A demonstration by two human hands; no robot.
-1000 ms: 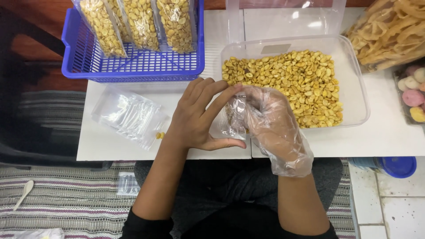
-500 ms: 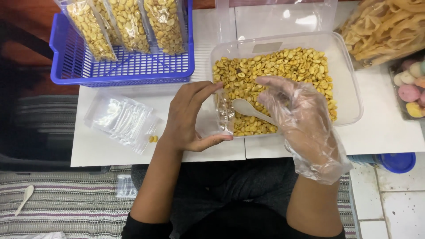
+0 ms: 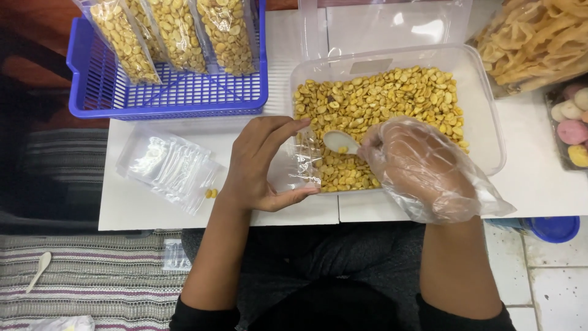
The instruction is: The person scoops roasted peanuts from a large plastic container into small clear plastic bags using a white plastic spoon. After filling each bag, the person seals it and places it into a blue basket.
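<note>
Clear pouch (image 3: pixel 298 164) in left hand (image 3: pixel 260 162), seemingly empty

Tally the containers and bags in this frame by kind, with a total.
Filled snack bags in the blue basket: 3
Clear bag in the left hand: 1
Blue basket: 1
Clear tub of yellow snacks: 1
Spoon in the gloved right hand: 1
Total: 7

A blue basket (image 3: pixel 171 95) with three filled packets (image 3: pixel 177 34) stood beyond the left hand, empty bags (image 3: pixel 168 165) just left of it. Right of the right hand lay a crisps bag (image 3: pixel 539 40), coloured sweets (image 3: pixel 572 125) and a blue lid (image 3: pixel 554 228).
</note>
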